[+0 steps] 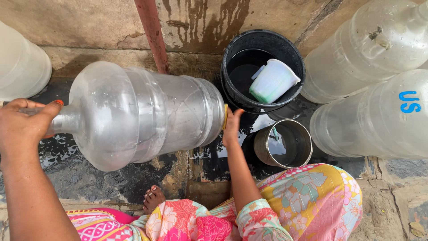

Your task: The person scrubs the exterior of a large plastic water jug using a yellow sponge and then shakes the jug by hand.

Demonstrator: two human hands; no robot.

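A large clear plastic water jug (142, 114) is lying on its side across the left and centre of the frame, its neck pointing left and its flat base facing right, held off the wet stone floor (89, 183). Two more big jugs of the same kind are filling the right side — one (370, 44) in the upper right corner, another with blue marking (379, 120) just below it — and part of a further jug (20, 67) is showing at the upper left edge. Behind them a stained, wet wall (89, 22) is running along the top, with a reddish pipe (151, 31) coming down it.

A black bucket (236, 53) is standing at upper centre, holding dark water and a white plastic mug (273, 81) that is tilting inside it. Just below and right of the bucket, a round steel pot (303, 145) is sitting on the floor with something thin and green sticking out of it.

The left hand (24, 127) is wrapping around the jug's neck at the left edge, gripping it closed. The right hand (232, 127) is pressing a small yellow scrubber (225, 117) flat against the jug's base — fingers closed on it. A bare foot (154, 197) is resting at the bottom centre.
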